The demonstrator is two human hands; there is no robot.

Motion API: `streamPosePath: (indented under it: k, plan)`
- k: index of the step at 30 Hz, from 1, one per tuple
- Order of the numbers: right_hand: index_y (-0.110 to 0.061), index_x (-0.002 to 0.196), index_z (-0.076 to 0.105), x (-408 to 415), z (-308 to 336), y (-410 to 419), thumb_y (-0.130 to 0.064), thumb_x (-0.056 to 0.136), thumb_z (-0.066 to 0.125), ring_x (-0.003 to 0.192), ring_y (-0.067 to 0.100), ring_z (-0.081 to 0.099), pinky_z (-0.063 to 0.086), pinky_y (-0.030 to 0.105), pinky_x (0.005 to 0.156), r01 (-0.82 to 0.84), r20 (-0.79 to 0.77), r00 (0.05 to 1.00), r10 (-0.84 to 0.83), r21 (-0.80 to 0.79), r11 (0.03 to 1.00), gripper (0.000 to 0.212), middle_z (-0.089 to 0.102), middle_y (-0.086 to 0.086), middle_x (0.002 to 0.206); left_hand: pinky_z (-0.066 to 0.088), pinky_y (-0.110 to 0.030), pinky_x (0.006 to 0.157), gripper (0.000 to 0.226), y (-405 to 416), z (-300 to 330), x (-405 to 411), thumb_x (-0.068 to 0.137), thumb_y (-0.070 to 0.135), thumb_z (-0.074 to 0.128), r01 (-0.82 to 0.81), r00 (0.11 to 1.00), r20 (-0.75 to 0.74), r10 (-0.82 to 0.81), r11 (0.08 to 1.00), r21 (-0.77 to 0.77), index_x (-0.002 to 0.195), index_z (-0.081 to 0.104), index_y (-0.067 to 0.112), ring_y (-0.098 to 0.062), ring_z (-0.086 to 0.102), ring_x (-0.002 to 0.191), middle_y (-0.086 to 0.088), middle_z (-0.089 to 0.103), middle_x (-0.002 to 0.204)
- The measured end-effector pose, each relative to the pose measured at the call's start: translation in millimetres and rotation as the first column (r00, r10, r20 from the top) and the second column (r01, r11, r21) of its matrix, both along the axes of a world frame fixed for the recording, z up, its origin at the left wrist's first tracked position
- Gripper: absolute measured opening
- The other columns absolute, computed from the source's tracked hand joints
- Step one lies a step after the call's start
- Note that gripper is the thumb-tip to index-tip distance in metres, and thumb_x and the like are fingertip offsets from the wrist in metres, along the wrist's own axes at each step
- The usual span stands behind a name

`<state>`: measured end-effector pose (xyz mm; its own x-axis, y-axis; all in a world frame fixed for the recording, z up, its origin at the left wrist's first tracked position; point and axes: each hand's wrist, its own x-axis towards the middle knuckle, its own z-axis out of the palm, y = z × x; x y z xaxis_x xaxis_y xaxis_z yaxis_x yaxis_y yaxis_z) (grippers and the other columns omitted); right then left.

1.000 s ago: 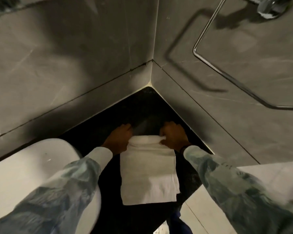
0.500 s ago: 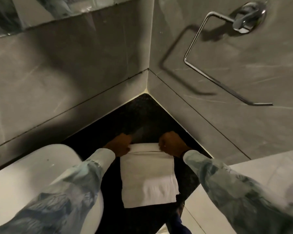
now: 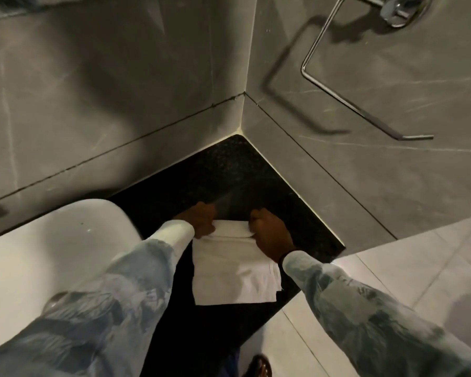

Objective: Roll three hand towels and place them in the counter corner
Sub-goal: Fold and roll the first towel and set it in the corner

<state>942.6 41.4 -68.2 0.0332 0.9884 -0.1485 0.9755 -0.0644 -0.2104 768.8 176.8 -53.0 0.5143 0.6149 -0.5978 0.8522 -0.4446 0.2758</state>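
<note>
A white hand towel (image 3: 234, 276) lies flat on the black counter (image 3: 229, 170), its far edge turned over into a small roll. My left hand (image 3: 200, 220) grips the left end of that roll and my right hand (image 3: 269, 234) grips the right end. Both hands sit at the towel's far edge, fingers curled over the rolled part. The counter corner (image 3: 238, 142), where the two grey walls meet, lies beyond the hands. Only this one towel is in view.
A white basin (image 3: 52, 254) sits left of the towel, touching my left sleeve. A chrome towel ring (image 3: 346, 91) hangs on the right wall. Light floor tiles (image 3: 392, 281) lie past the counter's right edge. A foot (image 3: 260, 368) shows at the bottom.
The roll at the towel's far edge has grown slightly and both hands have stayed on it. The camera view has shifted a little.
</note>
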Motion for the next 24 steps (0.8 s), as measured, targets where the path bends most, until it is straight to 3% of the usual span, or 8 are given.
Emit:
streamPosePath:
  k: [3,7,12,16,18,20,22,24]
  plan:
    - [-0.004,0.109,0.066,-1.6,11.2,2.5,-0.013,0.090,0.062,0.114,0.034,0.060,0.052,0.041,0.094,0.020,-0.022,1.000,-0.022,-0.081,0.996,0.021,0.063,0.016,0.120,0.051,-0.042,0.098,0.041,-22.4,-7.7,-2.2,0.087,0.018,0.066,-0.072,0.996,0.057,0.065,0.989,0.129,0.126,0.054,0.011,-0.036,0.058,0.117,-0.016,0.055,0.132]
    - [-0.017,0.102,0.074,16.2,38.8,15.9,-0.029,0.074,0.083,0.114,0.033,0.061,0.049,0.038,0.104,0.139,-0.209,0.956,-0.204,-0.289,0.947,0.032,0.067,0.014,0.119,0.053,-0.043,0.095,0.034,-63.7,-19.5,-12.9,0.088,0.015,0.062,-0.193,0.979,0.119,0.166,0.942,0.275,0.121,0.057,0.012,-0.037,0.061,0.110,-0.018,0.058,0.125]
    - [-0.022,0.108,0.071,7.9,31.1,-10.1,-0.023,0.073,0.084,0.118,0.031,0.057,0.048,0.040,0.105,0.176,-0.228,0.941,-0.251,-0.305,0.936,0.038,0.061,0.012,0.124,0.042,-0.043,0.109,0.060,-114.7,-25.8,-27.5,0.092,0.015,0.052,-0.052,0.996,0.091,0.025,0.948,0.313,0.149,0.030,0.015,-0.036,0.050,0.126,-0.017,0.051,0.140]
    - [-0.023,0.109,0.063,-8.3,10.1,-53.8,-0.024,0.081,0.074,0.115,0.029,0.055,0.048,0.039,0.100,0.088,-0.150,0.981,-0.121,-0.209,0.974,0.030,0.056,0.007,0.125,0.047,-0.043,0.102,0.051,-101.4,2.3,-19.5,0.087,0.025,0.058,-0.047,0.998,-0.043,0.051,0.994,0.094,0.135,0.046,0.012,-0.036,0.052,0.124,-0.017,0.050,0.139]
    - [-0.021,0.113,0.064,-14.9,1.7,-75.0,-0.021,0.084,0.070,0.117,0.029,0.055,0.047,0.039,0.101,0.034,-0.121,0.991,-0.050,-0.129,0.991,0.029,0.059,0.005,0.125,0.051,-0.043,0.095,0.045,-100.1,6.9,-18.8,0.086,0.024,0.060,-0.082,0.996,-0.018,0.085,0.987,0.140,0.128,0.051,0.011,-0.038,0.058,0.115,-0.019,0.055,0.132]
    - [-0.020,0.119,0.065,-18.3,-1.1,-87.6,-0.019,0.087,0.067,0.119,0.028,0.056,0.047,0.039,0.104,0.006,-0.087,0.996,-0.013,-0.074,0.997,0.032,0.060,0.004,0.127,0.052,-0.045,0.094,0.057,-112.5,1.8,-21.7,0.087,0.021,0.062,-0.159,0.986,0.088,0.143,0.963,0.219,0.138,0.039,0.014,-0.040,0.059,0.115,-0.020,0.055,0.132]
    - [-0.022,0.120,0.065,-18.6,3.9,-92.0,-0.019,0.087,0.067,0.120,0.027,0.056,0.047,0.039,0.105,0.004,-0.078,0.997,-0.010,-0.077,0.997,0.033,0.060,0.003,0.128,0.052,-0.047,0.096,0.059,-131.0,-6.4,-22.9,0.089,0.015,0.059,-0.165,0.982,0.136,0.129,0.941,0.296,0.142,0.034,0.016,-0.039,0.057,0.118,-0.018,0.054,0.134]
    - [-0.025,0.115,0.068,-18.3,14.5,-87.9,-0.022,0.084,0.071,0.116,0.029,0.059,0.050,0.041,0.102,0.022,-0.102,0.994,-0.036,-0.138,0.990,0.031,0.062,0.005,0.126,0.051,-0.048,0.099,0.048,-144.7,-13.9,-24.8,0.091,0.012,0.054,-0.183,0.978,0.159,0.134,0.916,0.357,0.138,0.044,0.014,-0.036,0.058,0.117,-0.016,0.058,0.132]
